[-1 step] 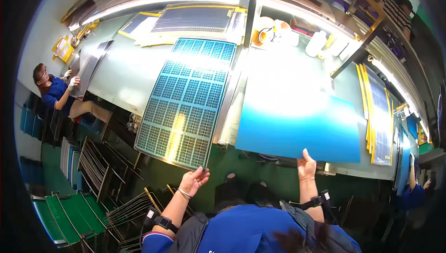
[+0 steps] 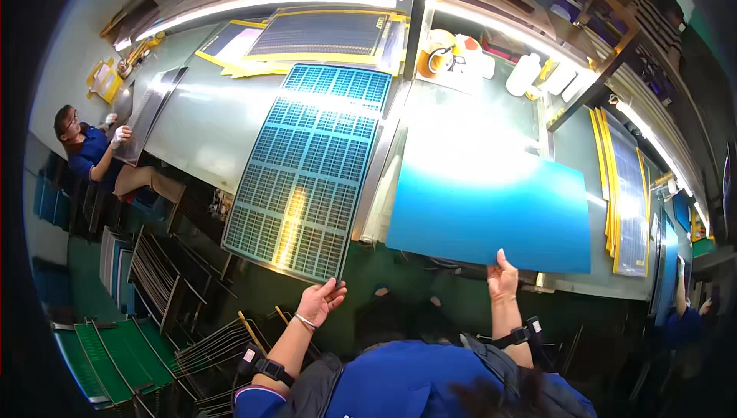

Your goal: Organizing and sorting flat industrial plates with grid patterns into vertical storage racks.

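Note:
A patterned panel (image 2: 303,165), blue-green with a dense grid of small dark blocks, lies lengthwise away from me on the left and overhangs the bench's near edge. My left hand (image 2: 321,300) pinches its near right corner between thumb and fingers. To the right, a plain blue sheet (image 2: 491,214) lies partly on the bench, its far part washed out by glare. Midway along its near edge, my right hand (image 2: 504,278) grips it with the thumb on top; the fingers underneath are hidden.
Yellow-edged films (image 2: 318,34) lie behind the patterned panel, others (image 2: 626,195) at right. An upright post (image 2: 418,15) stands between bench sections. White bottles (image 2: 523,74) stand at the back. Wire racks (image 2: 157,280) fill the lower left. A co-worker (image 2: 96,145) holds a dark sheet at far left.
My right hand and the blue sheet have shifted slightly left and toward me. The left hand and patterned panel have hardly moved.

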Available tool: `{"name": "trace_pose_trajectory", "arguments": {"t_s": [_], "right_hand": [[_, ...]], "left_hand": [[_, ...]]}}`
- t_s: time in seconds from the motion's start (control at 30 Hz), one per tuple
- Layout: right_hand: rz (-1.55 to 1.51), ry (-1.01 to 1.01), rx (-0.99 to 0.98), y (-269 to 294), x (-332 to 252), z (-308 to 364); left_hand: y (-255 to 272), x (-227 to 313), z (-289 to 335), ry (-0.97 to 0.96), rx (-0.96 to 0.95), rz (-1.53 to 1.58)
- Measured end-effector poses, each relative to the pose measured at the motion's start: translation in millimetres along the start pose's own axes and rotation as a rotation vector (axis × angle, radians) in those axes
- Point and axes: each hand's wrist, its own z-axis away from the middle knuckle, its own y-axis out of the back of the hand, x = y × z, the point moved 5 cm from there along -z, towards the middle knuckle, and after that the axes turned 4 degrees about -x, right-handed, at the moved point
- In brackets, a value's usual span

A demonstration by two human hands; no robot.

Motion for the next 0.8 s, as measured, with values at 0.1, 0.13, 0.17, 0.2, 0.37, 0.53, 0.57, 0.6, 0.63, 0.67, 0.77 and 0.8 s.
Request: {"name": "trace_pose_trajectory", "arguments": {"t_s": [0.1, 0.13, 0.17, 0.2, 0.37, 0.53, 0.57, 0.6, 0.63, 0.67, 0.77, 0.8], "right_hand": [[-0.06, -0.13, 0.006, 7.5, 23.2, -11.8], [-0.035, -0.145, 0.021, 4.5, 24.2, -9.6], [-0.012, -0.162, 0.031, 1.1, 24.6, -10.9], [-0.013, -0.159, 0.053, 1.4, 17.0, -7.6], [-0.039, -0.341, 0.015, 0.7, 6.4, 1.1], [-0.125, -0.336, 0.001, 0.2, 25.5, 2.1], [-0.132, -0.356, -0.019, -1.2, 27.8, -0.5], [-0.149, -0.326, 0.007, 3.2, 23.2, 0.0], [-0.153, -0.323, 0.007, 0.9, 19.1, 2.5], [-0.158, -0.324, 0.006, -1.2, 15.4, 4.6], [-0.17, -0.291, 0.028, -1.3, 4.0, 6.5], [-0.183, -0.272, 0.05, -5.4, 2.0, 7.5]], "left_hand": [[4.6, 1.9, -2.6, -0.093, 0.144, -0.177], [2.7, 3.4, -0.8, -0.113, 0.157, -0.178], [4.5, 6.2, 0.1, -0.141, 0.184, -0.209], [7.7, 6.3, -0.4, -0.156, 0.234, -0.24], [13.7, 12.0, -20.0, -0.182, 0.355, -0.324], [34.6, 9.7, -5.9, -0.293, 0.364, -0.285], [37.8, 10.6, -6.9, -0.322, 0.384, -0.272], [37.1, 8.9, -13.9, -0.305, 0.353, -0.298], [36.7, 9.1, -16.3, -0.336, 0.367, -0.319], [36.2, 9.8, -19.1, -0.369, 0.385, -0.34], [34.5, 7.3, -23.6, -0.297, 0.426, -0.331], [30.6, 10.1, -20.6, -0.285, 0.414, -0.353]]}}
